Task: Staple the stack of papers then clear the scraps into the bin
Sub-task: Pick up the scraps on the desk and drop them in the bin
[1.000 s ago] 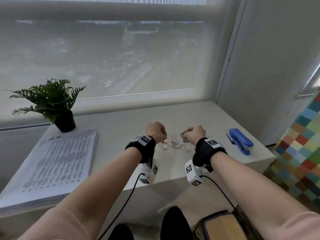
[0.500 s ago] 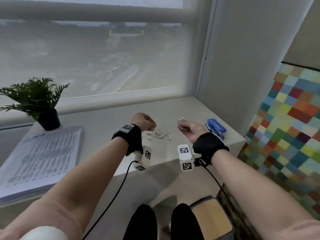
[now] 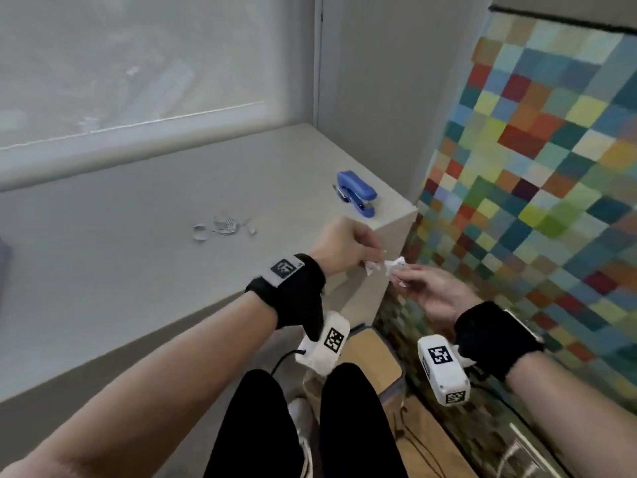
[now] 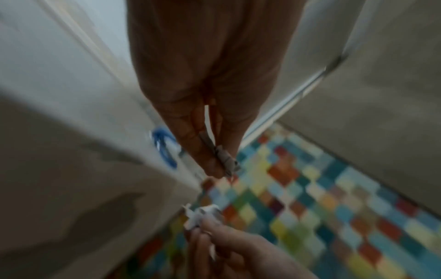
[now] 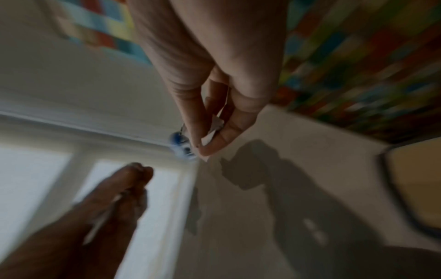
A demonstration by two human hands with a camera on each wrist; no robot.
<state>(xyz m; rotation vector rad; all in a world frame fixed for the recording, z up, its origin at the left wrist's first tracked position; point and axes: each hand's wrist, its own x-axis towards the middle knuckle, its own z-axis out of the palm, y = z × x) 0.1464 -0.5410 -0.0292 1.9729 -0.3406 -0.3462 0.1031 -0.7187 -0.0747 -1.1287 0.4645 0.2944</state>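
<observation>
1. The left hand (image 3: 339, 248) pinches a small paper scrap (image 3: 371, 268) between thumb and fingertips, with its fingers curled in. That tight pinch is likely so the tiny bit does not drop.
2. The right hand (image 3: 436, 289) pinches another crumpled scrap (image 3: 396, 265), palm turned up.
3. Both hands are out past the edge of the desk (image 3: 138, 236), close together but not touching, likely on the way to the bin.
4. The bin (image 3: 375, 357) sits on the floor by the desk, lower than the hands, so scraps can fall in.
5. More scraps (image 3: 220, 227) lie on the desk.
6. The blue stapler (image 3: 356, 193) rests near the desk corner, out of the way.
7. The paper stack is not in view.
</observation>
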